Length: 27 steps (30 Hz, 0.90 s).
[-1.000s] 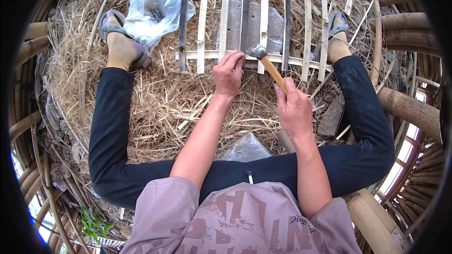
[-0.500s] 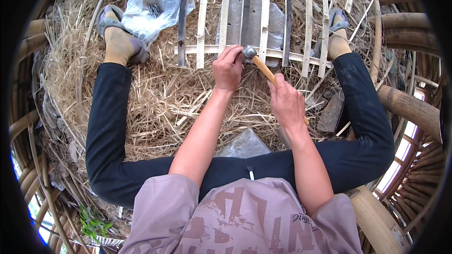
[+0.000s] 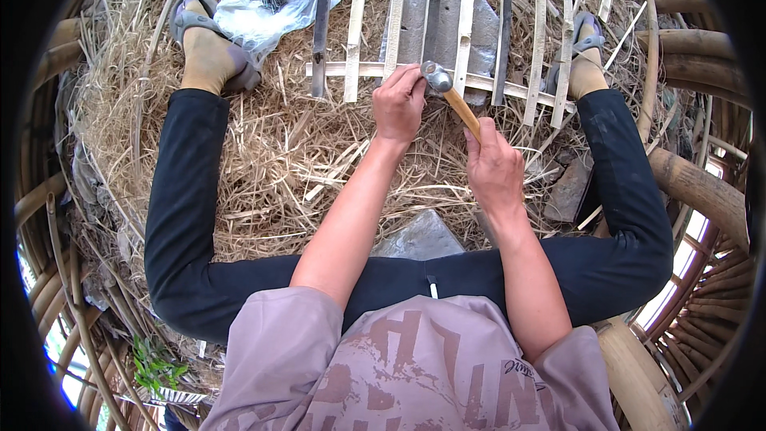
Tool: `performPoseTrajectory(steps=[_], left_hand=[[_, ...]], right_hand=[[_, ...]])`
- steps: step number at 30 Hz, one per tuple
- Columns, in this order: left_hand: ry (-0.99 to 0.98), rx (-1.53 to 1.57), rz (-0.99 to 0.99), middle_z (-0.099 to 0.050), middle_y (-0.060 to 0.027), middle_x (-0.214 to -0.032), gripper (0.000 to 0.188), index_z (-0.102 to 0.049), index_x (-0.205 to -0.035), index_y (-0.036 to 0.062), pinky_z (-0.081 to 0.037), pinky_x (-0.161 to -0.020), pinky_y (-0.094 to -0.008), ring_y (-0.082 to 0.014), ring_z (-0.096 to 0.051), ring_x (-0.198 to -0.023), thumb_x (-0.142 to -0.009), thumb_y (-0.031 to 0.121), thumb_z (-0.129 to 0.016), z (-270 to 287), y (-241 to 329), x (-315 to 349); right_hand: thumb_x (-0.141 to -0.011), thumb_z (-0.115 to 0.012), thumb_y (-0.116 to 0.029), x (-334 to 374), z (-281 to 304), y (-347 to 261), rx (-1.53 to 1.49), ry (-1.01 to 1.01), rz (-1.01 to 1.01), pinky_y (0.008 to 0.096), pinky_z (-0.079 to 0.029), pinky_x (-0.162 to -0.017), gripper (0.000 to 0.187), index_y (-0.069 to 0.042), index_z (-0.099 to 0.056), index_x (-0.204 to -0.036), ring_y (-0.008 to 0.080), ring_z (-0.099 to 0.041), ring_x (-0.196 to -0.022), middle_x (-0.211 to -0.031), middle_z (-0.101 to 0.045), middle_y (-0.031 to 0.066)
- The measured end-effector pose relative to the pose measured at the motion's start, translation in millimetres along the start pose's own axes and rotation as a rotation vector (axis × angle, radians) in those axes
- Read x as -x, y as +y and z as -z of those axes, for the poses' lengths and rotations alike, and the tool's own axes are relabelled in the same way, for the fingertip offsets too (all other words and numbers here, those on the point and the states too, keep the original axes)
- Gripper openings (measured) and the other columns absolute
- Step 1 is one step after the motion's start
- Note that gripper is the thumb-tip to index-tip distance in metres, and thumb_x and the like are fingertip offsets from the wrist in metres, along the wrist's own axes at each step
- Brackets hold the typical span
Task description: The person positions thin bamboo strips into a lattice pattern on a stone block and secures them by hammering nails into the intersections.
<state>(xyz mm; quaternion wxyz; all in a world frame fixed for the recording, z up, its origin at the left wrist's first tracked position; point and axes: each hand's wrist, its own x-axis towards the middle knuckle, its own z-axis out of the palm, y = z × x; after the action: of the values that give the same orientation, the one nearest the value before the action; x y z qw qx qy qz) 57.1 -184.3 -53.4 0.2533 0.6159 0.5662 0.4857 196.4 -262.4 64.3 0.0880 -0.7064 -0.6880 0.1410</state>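
Note:
My right hand (image 3: 495, 166) is closed around the wooden handle of a hammer (image 3: 461, 110). Its metal head is over the joint between a pale crosspiece (image 3: 361, 69) and a dark slat (image 3: 433, 12), right beside my left fingers. My left hand (image 3: 399, 102) is closed in a pinch at that crosspiece; whatever its fingertips hold is hidden. Several pale slats (image 3: 356, 32) and dark slats run away from me, spaced side by side, their near ends lying across the crosspiece. Under the middle slats is a flat grey stone slab (image 3: 479, 36).
Dry straw (image 3: 271, 144) covers the ground. A clear plastic bag (image 3: 239, 12) with small dark metal pieces, perhaps nails, lies by my left foot. A grey block (image 3: 421, 238) is between my legs, a brick-like block (image 3: 568, 191) near my right knee. Bamboo poles (image 3: 698, 187) line both sides.
The whole view has shifted a little, placing things higher and further right. The hammer's head looks slightly raised and turned. My left hand stays pinched at the crosspiece.

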Motion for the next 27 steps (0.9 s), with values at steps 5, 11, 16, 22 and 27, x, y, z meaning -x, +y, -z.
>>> performPoseTrajectory(steps=[5,11,16,22,27], left_hand=[[0.014,0.025,0.032,-0.076,-0.0087,-0.099,0.01,-0.075,-0.095,0.0047,-0.061,-0.075,-0.0361,-0.0276,-0.075,-0.086,-0.084,0.003,-0.074,-1.8,-2.2,1.4],[-0.027,0.043,0.043,-0.076,-0.0086,-0.099,0.011,-0.075,-0.095,0.004,-0.061,-0.075,-0.0357,-0.0272,-0.075,-0.086,-0.084,0.003,-0.073,-1.3,-6.6,2.4],[-0.019,0.043,0.056,-0.076,-0.0079,-0.099,0.012,-0.075,-0.096,0.0051,-0.06,-0.075,-0.036,-0.0272,-0.074,-0.086,-0.084,0.002,-0.072,-0.8,-1.9,1.5],[-0.032,0.059,0.08,-0.076,-0.0077,-0.099,0.013,-0.075,-0.096,0.0059,-0.06,-0.075,-0.0366,-0.0276,-0.074,-0.086,-0.084,0.003,-0.073,0.4,-4.3,4.4],[-0.041,0.052,0.071,-0.076,-0.0078,-0.1,0.014,-0.075,-0.097,0.0059,-0.06,-0.075,-0.0362,-0.0275,-0.074,-0.086,-0.083,0.003,-0.074,-0.9,-5.1,5.6]], right_hand=[[-0.102,-0.059,-0.021,1.8,-5.7,5.9,0.024,-0.02,-0.032,0.0452,-0.054,-0.047,0.016,-0.007,-0.052,-0.099,0.0361,-0.068,-0.059,-0.074,-0.067,0.0144],[-0.102,-0.06,-0.021,4.4,-7.1,6.7,0.066,-0.069,-0.032,0.045,-0.054,-0.047,0.015,-0.007,-0.052,-0.1,0.0363,-0.068,-0.059,-0.073,-0.066,0.0137],[-0.101,-0.061,-0.02,1.4,-2.5,2.4,-0.003,0.077,0.053,0.0449,-0.052,-0.047,0.017,-0.007,-0.051,-0.1,0.0369,-0.067,-0.059,-0.074,-0.066,0.0147],[-0.1,-0.061,-0.019,3.4,-4.1,4.8,-0.022,0.031,0.041,0.0459,-0.052,-0.048,0.016,-0.007,-0.051,-0.099,0.0378,-0.066,-0.06,-0.074,-0.065,0.0153],[-0.099,-0.061,-0.017,6.8,-3.6,6.9,0.003,-0.048,-0.013,0.047,-0.052,-0.049,0.014,-0.007,-0.051,-0.099,0.0381,-0.067,-0.061,-0.076,-0.066,0.0151]])
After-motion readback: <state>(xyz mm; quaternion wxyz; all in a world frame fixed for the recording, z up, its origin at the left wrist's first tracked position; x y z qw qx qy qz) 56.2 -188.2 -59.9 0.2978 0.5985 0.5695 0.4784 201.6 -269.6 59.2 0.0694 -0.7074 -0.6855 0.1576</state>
